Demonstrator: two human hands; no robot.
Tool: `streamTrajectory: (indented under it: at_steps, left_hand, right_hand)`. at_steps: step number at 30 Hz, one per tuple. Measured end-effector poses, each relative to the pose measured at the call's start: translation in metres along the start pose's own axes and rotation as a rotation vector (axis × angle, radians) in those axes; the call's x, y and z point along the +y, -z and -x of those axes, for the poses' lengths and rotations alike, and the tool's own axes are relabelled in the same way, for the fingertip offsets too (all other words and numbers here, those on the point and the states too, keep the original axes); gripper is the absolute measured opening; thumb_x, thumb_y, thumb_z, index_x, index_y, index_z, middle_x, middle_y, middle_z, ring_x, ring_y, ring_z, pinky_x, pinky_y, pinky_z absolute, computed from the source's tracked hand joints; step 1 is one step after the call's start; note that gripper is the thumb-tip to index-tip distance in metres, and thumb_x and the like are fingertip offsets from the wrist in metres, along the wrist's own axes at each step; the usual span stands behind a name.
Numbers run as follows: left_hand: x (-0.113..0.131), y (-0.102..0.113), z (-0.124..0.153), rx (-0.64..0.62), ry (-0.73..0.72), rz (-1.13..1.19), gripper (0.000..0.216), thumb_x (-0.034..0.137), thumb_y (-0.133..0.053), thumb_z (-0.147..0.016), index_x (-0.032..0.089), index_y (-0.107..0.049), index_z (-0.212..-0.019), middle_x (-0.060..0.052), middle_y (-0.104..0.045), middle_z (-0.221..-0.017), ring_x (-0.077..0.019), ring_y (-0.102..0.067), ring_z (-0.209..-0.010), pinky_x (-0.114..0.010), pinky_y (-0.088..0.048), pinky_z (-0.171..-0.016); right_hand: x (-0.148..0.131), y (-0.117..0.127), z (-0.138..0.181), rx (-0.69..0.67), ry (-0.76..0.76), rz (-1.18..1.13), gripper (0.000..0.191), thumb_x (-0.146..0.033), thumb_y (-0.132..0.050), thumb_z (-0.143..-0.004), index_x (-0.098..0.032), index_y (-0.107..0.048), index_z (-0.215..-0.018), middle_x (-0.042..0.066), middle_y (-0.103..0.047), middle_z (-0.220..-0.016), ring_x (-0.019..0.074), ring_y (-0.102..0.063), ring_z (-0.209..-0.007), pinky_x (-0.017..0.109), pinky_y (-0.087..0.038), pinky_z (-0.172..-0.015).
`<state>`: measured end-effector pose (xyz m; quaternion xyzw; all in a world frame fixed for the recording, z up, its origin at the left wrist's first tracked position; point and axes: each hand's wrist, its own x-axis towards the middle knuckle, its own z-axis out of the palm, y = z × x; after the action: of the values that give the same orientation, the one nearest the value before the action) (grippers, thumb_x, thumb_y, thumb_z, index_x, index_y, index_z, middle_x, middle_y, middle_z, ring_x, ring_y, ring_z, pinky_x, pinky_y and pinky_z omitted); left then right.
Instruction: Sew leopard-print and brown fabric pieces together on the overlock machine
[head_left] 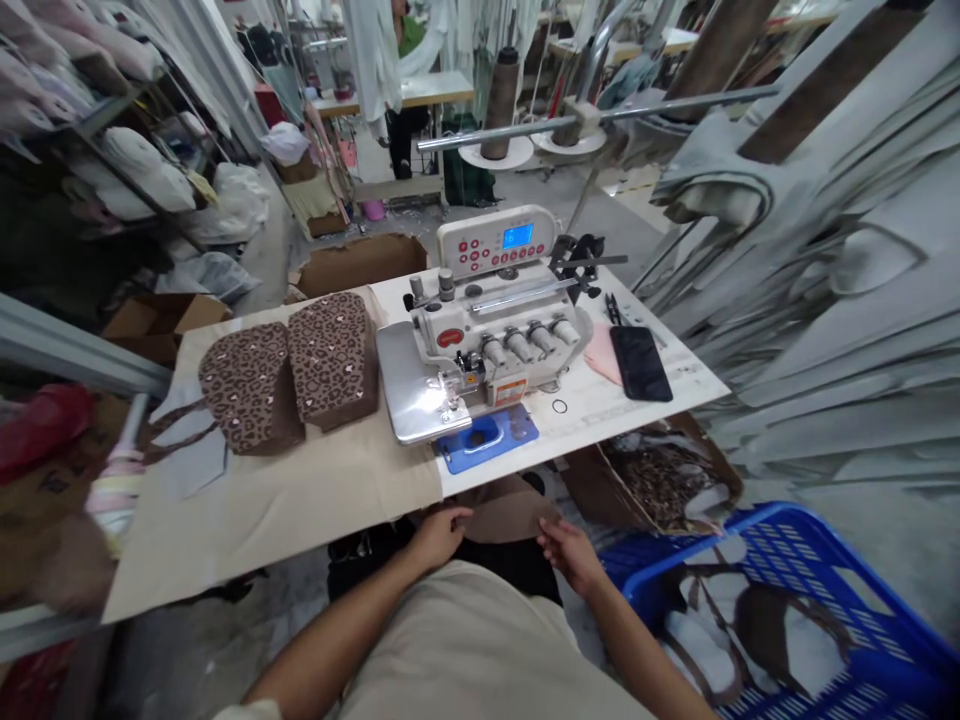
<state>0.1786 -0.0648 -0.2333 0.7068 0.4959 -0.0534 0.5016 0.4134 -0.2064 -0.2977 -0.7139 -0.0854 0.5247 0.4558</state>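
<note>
Across the desk (585, 428) before you stood the sewing machine (517, 325), silver plate toward your left. Left of it: two leopard-print stacks (251, 390) (335, 350), side by side on a beige cover (337, 490). Right of it: phone (641, 365), snips (613, 310) just behind, pink scrap (602, 352) partly under the phone. Small black ring (559, 407) lay near the front. Thread cones (501, 100) stood beyond. At your right, below desk level: cardboard box (592, 485) of brown scraps, then blue basket (885, 600) with brown and pale pieces inside. Between your hands and the machine: the desk's near edge and a blue plate (491, 455).

Brown fabric piece (499, 528) was over your lap, stretched between your hands, just short of the desk edge. Your left hand (439, 537) pinched its left end, your right hand (566, 548) its right; fingertips close together on both.

Machine had a lit blue screen (517, 236), red oval badge (450, 338), orange label (511, 391). Lettering too blurred to read.
</note>
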Motion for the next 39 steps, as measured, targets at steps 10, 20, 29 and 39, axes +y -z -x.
streamTrajectory:
  at_steps: [10,20,29,39]
  left_hand:
    - [-0.002,0.011,0.020,-0.087,-0.045,-0.104,0.059,0.012,-0.063,-0.078,0.013,-0.066,-0.137,-0.016,-0.072,-0.131,-0.0294,-0.066,-0.120,-0.040,-0.050,-0.107]
    - [0.019,0.196,0.113,0.395,-0.432,-0.090,0.023,0.035,-0.059,-0.095,0.020,-0.074,-0.103,-0.006,-0.074,-0.098,-0.0181,-0.066,-0.089,-0.029,-0.052,-0.084]
    - [-0.013,0.299,0.099,0.858,0.165,-0.576,0.014,0.022,-0.056,-0.096,0.018,-0.070,-0.094,-0.013,-0.069,-0.104,-0.0301,-0.064,-0.102,-0.040,-0.048,-0.091]
    - [0.010,0.240,0.153,0.333,-0.680,-0.109,0.031,0.026,-0.048,-0.102,0.022,-0.079,-0.097,-0.006,-0.075,-0.094,-0.0171,-0.069,-0.086,-0.027,-0.053,-0.083]
  right_hand:
    - [-0.007,-0.019,0.004,0.101,0.363,0.517,0.038,-0.049,-0.066,-0.080,-0.025,-0.048,-0.056,0.000,-0.053,-0.052,0.0190,-0.057,-0.056,0.028,-0.038,-0.057]
    - [-0.009,-0.047,-0.011,-0.099,1.011,0.857,0.036,-0.047,-0.048,-0.100,-0.028,-0.063,-0.073,0.007,-0.069,-0.066,0.0295,-0.070,-0.059,0.040,-0.052,-0.054]
    - [-0.074,-0.101,0.056,-0.314,1.495,0.656,0.012,-0.023,-0.062,-0.094,-0.030,-0.061,-0.084,0.001,-0.064,-0.059,0.0229,-0.064,-0.046,0.035,-0.049,-0.042]
    - [-0.121,-0.206,0.105,-0.167,1.691,0.450,0.044,-0.012,-0.066,-0.090,-0.021,-0.060,-0.132,0.015,-0.068,-0.114,0.0284,-0.067,-0.105,0.044,-0.059,-0.087]
